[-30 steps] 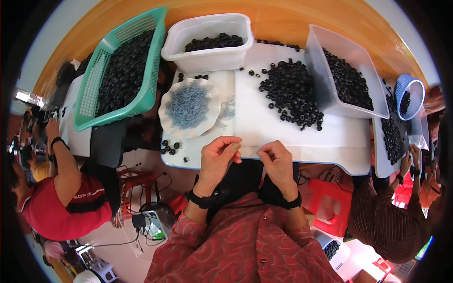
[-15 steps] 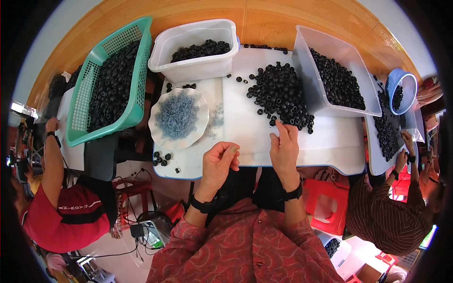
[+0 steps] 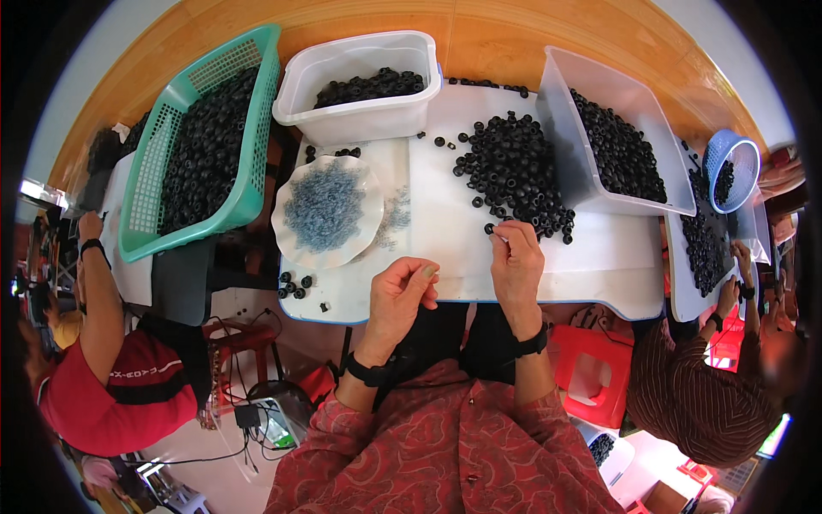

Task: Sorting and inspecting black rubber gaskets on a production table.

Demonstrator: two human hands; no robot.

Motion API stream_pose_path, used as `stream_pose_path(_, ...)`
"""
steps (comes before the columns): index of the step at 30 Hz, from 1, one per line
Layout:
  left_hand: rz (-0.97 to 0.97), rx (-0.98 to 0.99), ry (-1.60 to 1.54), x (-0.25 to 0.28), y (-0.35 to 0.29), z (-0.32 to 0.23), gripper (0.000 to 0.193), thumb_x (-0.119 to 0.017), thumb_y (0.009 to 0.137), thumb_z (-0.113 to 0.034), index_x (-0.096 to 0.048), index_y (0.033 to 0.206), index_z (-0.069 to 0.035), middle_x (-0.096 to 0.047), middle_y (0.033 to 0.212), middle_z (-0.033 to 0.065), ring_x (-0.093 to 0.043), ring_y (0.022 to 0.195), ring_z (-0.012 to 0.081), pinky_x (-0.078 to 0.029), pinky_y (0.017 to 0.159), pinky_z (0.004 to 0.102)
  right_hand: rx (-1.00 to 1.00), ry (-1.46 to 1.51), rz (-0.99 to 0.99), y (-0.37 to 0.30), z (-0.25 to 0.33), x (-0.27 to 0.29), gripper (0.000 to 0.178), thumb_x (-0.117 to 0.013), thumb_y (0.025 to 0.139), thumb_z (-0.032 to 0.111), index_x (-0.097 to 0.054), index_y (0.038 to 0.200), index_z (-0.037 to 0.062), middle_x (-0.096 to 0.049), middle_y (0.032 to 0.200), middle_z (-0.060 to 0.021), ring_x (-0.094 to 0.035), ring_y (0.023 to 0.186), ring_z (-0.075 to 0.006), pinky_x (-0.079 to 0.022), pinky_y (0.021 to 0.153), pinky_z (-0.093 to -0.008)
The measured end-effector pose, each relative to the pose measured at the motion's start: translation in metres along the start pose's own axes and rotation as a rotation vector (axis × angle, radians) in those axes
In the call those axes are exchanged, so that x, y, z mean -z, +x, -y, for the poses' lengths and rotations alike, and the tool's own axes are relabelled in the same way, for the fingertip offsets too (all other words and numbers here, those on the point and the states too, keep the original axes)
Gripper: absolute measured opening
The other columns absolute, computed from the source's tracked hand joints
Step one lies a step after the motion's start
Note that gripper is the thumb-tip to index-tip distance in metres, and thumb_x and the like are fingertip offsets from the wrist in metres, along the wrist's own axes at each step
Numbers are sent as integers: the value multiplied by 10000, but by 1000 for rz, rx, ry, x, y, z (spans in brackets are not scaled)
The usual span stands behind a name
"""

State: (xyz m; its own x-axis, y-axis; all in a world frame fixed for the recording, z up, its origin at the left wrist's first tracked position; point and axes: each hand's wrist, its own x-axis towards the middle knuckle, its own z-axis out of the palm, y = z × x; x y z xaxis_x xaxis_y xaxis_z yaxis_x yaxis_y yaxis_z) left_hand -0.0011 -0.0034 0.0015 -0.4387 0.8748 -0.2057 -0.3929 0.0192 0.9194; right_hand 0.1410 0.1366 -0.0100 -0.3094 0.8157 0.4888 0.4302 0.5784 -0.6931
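Right of the scalloped white plate (image 3: pixel 370 206), the right hand (image 3: pixel 516 261) is pinching nearly closed at the near edge of the heaped black rings (image 3: pixel 511 167), ideally singling out one, while the left hand (image 3: pixel 401 298) is pressing thumb to curled fingers, either one's contents being impossible to tell.

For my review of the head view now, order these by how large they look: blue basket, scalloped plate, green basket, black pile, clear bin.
1. Green basket
2. Clear bin
3. Black pile and scalloped plate: too alike to rank
4. Blue basket
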Motion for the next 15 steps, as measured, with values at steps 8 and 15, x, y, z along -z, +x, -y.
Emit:
stream_pose_path(8, -9, 35, 2, -1, -1, -5, 172, -592, 993, -134, -661, 1023, 20, -649, 846, 49, -591, 657, 89, -518, 568, 235, -51, -75, 53, 3, 3, 0, 194, -639, 847, -15, -642, 1028, 53, -626, 1027, -95, -654, 842, -290, -530, 689, -367)
stream_pose_path(15, -1, 52, -46, -5, -1, -9, 177, -591, 994, -140, -662, 1026, 18, -648, 848, 50, -587, 663, 87, -510, 567, 233, -1, -139, 98, 2, 3, 0, 204, -657, 838, -4, -646, 1033, 54, -611, 1014, -92, -641, 814, -287, -523, 680, -370)
